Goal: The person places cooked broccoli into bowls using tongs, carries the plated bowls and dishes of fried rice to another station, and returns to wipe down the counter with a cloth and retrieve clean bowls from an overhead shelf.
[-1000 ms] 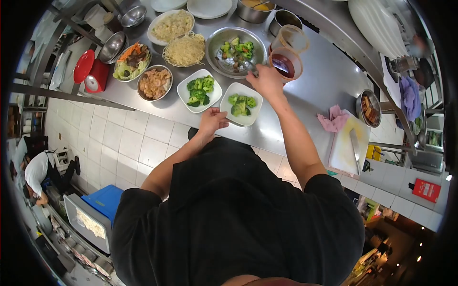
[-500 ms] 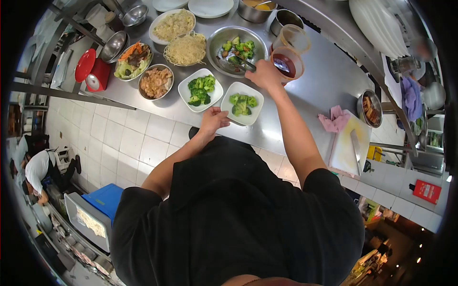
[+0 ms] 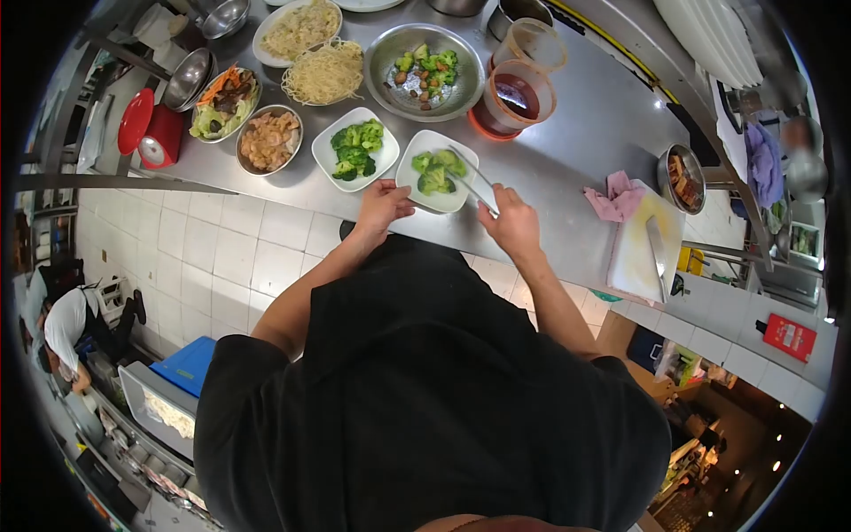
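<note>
Some broccoli (image 3: 434, 177) is in a square white dish (image 3: 452, 202), with metal tongs (image 3: 473, 169) in the right hand's (image 3: 514, 223) grip and the left hand (image 3: 383, 208) holding the dish's edge. The dish is near the front of the shiny metal worktop (image 3: 594, 106), with a big metal bowl (image 3: 382, 89) behind it and a pink cloth (image 3: 614, 199) off to the right. White floor tiles (image 3: 230, 266) lie to the left, and further off a person (image 3: 67, 324) bends over
</note>
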Motion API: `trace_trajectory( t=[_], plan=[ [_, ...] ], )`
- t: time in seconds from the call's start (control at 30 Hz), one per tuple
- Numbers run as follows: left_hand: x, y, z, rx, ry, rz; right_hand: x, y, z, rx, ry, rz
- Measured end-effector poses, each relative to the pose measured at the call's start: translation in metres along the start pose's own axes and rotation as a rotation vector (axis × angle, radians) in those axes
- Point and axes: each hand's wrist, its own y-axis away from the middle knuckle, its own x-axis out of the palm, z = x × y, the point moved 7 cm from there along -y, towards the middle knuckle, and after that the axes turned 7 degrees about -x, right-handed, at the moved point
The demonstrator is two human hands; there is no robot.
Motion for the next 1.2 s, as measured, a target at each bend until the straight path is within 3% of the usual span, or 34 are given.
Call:
trace_trajectory(
  t=[0.13, 0.2, 0.3, 0.53, 0.63, 0.77, 0.87, 0.97, 1.03, 1.07, 1.13, 1.2],
  plan=[
    [0.000, 0.003, -0.001, -0.023, -0.038, 0.007, -0.015, -0.008, -0.001, 0.067, -0.141, -0.108],
    [0.000, 0.000, -0.001, -0.017, -0.038, 0.005, -0.009, -0.015, -0.009, 0.107, -0.069, 0.168],
    [0.000, 0.003, -0.001, -0.008, -0.027, 0.002, 0.000, -0.015, -0.013, 0.147, -0.079, 0.316],
    [0.000, 0.003, 0.000, 0.000, 0.003, -0.004, -0.040, -0.090, -0.001, 0.168, -0.099, 0.183],
    [0.002, 0.004, -0.001, -0.005, 0.004, 0.001, -0.017, -0.166, 0.000, 0.183, -0.067, 0.115],
    [0.000, 0.003, 0.000, 0.012, 0.003, -0.019, 0.034, -0.234, 0.004, 0.082, 0.087, 0.219],
    [-0.001, 0.002, 0.000, 0.005, 0.002, -0.003, 0.040, -0.238, 0.011, 0.030, 0.168, 0.267],
    [-0.001, 0.005, 0.000, 0.001, -0.005, -0.013, 0.009, -0.214, 0.008, 0.110, 0.086, 0.252],
    [0.000, 0.006, -0.004, 0.003, -0.014, -0.013, -0.007, -0.195, -0.006, 0.080, -0.089, 0.049],
    [-0.001, 0.003, -0.003, -0.011, -0.016, -0.009, -0.017, -0.181, -0.009, 0.092, -0.087, 0.056],
    [-0.003, -0.001, 0.001, 0.003, -0.012, 0.017, -0.018, -0.131, -0.022, 0.445, -0.776, 0.210],
    [0.000, 0.002, -0.002, -0.008, -0.012, 0.018, -0.018, -0.076, -0.024, 0.625, -1.055, 0.279]
  ],
)
